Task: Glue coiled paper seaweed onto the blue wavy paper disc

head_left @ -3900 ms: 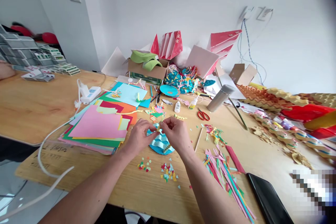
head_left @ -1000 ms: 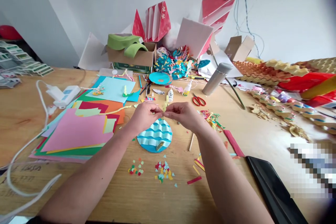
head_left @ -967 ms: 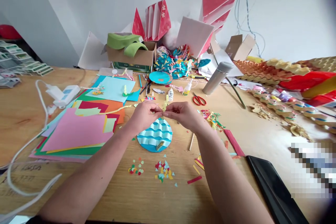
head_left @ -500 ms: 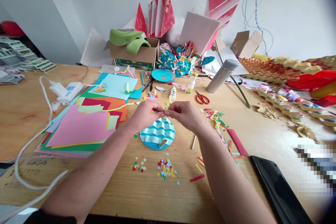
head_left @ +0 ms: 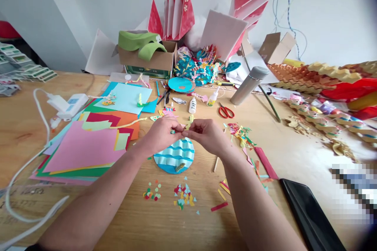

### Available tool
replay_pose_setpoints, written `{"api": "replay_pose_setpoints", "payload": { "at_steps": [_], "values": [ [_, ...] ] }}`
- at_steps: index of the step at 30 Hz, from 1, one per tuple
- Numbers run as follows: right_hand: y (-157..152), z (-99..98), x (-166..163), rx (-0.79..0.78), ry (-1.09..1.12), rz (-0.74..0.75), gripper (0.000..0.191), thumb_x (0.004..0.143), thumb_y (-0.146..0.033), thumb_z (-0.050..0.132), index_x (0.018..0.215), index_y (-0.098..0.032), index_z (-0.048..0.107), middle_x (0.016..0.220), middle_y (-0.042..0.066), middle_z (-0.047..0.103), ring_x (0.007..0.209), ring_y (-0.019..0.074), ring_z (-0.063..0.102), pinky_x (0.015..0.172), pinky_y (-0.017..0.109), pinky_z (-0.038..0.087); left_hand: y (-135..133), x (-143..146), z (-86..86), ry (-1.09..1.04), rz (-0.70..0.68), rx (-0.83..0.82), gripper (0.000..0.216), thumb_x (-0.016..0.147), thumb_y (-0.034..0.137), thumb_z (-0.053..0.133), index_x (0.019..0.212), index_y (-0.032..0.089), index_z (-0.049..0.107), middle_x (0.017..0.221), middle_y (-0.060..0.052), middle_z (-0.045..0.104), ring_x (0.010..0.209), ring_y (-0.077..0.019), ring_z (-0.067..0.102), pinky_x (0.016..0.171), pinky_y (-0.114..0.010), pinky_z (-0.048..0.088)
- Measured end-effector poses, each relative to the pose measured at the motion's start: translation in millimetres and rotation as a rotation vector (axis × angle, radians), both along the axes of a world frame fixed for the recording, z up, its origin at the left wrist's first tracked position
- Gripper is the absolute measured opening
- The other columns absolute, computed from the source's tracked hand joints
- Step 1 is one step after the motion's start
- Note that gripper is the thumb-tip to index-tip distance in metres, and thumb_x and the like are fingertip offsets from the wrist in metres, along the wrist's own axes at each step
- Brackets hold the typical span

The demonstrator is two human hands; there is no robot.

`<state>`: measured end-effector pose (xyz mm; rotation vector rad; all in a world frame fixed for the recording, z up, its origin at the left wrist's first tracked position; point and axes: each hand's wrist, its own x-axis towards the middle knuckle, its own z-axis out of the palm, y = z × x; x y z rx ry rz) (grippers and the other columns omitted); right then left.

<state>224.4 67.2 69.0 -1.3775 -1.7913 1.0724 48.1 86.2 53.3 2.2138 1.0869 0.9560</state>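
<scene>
1. Left hand [head_left: 165, 133] hangs over the far edge of the blue paper disc [head_left: 169, 169]; its thumb and finger are squeezed together on what looks like a tiny bit [head_left: 184, 129], too small for me to name from so far off.
2. Right hand [head_left: 210, 135] comes in from the other side; its thumb and finger are squeezed at that same spot; the two sets of tips meet or almost meet, and I cannot tell which.
3. I think the tips do the holding because the bit is so little; two hands help hold it steady.
4. The disc lies flat on the wooden table [head_left: 123, 219], below the fingertips and closer to me; pale blue wavy strips [head_left: 173, 151] cross it, and a greenish curl [head_left: 180, 167] sits by its near edge.
5. Just past the right fingertips I see a yellow-green curl [head_left: 191, 118]; I cannot tell if it is held or lies behind.
6. Paper dots [head_left: 152, 192] and paper triangles [head_left: 183, 195] lie in two heaps on the near side of the disc; I guess they are sorted by shape for easy picking.
7. A white glue bottle [head_left: 192, 105] and red-handled scissors [head_left: 226, 111] are past the hands; out of the way but near, I suppose.
</scene>
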Motion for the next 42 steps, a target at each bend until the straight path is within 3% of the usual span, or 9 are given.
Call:
{"api": "replay_pose_setpoints", "payload": {
  "at_steps": [8, 13, 21, 31, 39, 42],
  "values": [
    [-4, 2.5, 8, 0.019, -0.124, -0.077, 0.028, 0.076, -0.037, 0.064, 0.058, -0.017, 0.054, 0.053, -0.003, 0.046, 0.052, 0.0080, 0.035, 0.047, 0.024, 0.024, 3, 0, 0.4, 0.004, -0.035, 0.004, 0.007, 0.074, 0.018, 0.076, 0.071, 0.018, 0.070, 0.068, 0.000, 0.067, 0.074, -0.0152, 0.058, 0.070, -0.027, 0.044],
    [-8, 5.9, 13, 0.013, -0.111, -0.134, 0.026, 0.077, -0.037, 0.061, 0.061, -0.017, 0.058, 0.054, -0.001, 0.053, 0.052, 0.0097, 0.042, 0.049, 0.025, 0.029, 5, -6, 5.4, 0.015, -0.037, -0.019, 0.006, 0.080, 0.017, 0.069, 0.075, 0.018, 0.070, 0.072, -0.001, 0.067, 0.074, -0.0148, 0.060, 0.075, -0.029, 0.046],
    [-12, -7.7, 28, -0.145, -0.027, -0.129, 0.022, 0.079, -0.038, 0.060, 0.078, -0.018, 0.068, 0.070, 0.004, 0.067, 0.064, 0.0155, 0.058, 0.059, 0.029, 0.042, -25, -11, -0.4, 0.153, -0.029, 0.048, 0.014, 0.088, 0.013, 0.057, 0.079, 0.017, 0.068, 0.077, -0.003, 0.065, 0.080, -0.0167, 0.056, 0.074, -0.030, 0.046],
    [-19, -30.4, 32, -0.260, -0.020, -0.264, 0.036, 0.075, -0.054, 0.063, 0.070, -0.018, 0.062, 0.061, 0.002, 0.059, 0.056, 0.0146, 0.051, 0.051, 0.028, 0.036, -42, -4, -29.5, 0.070, 0.061, 0.055, 0.016, 0.089, 0.013, 0.054, 0.081, 0.018, 0.067, 0.077, -0.003, 0.064, 0.078, -0.0170, 0.055, 0.072, -0.032, 0.047],
    [-24, -20.3, 20, -0.270, 0.017, -0.244, 0.042, 0.074, -0.059, 0.061, 0.065, -0.018, 0.058, 0.057, 0.002, 0.054, 0.053, 0.0126, 0.044, 0.048, 0.026, 0.030, -40, -5, -26.0, -0.132, 0.074, -0.057, 0.008, 0.083, 0.015, 0.064, 0.086, 0.020, 0.070, 0.083, -0.004, 0.069, 0.084, -0.0172, 0.061, 0.079, -0.032, 0.051],
    [-26, -19.2, 10, -0.229, 0.021, -0.255, 0.042, 0.072, -0.059, 0.063, 0.062, -0.019, 0.053, 0.054, -0.002, 0.046, 0.050, 0.0102, 0.037, 0.046, 0.025, 0.028, -42, -6, -26.4, -0.167, 0.089, -0.169, 0.019, 0.078, 0.016, 0.070, 0.097, 0.021, 0.070, 0.090, -0.004, 0.070, 0.086, -0.0177, 0.062, 0.080, -0.032, 0.052]
  ]
}}
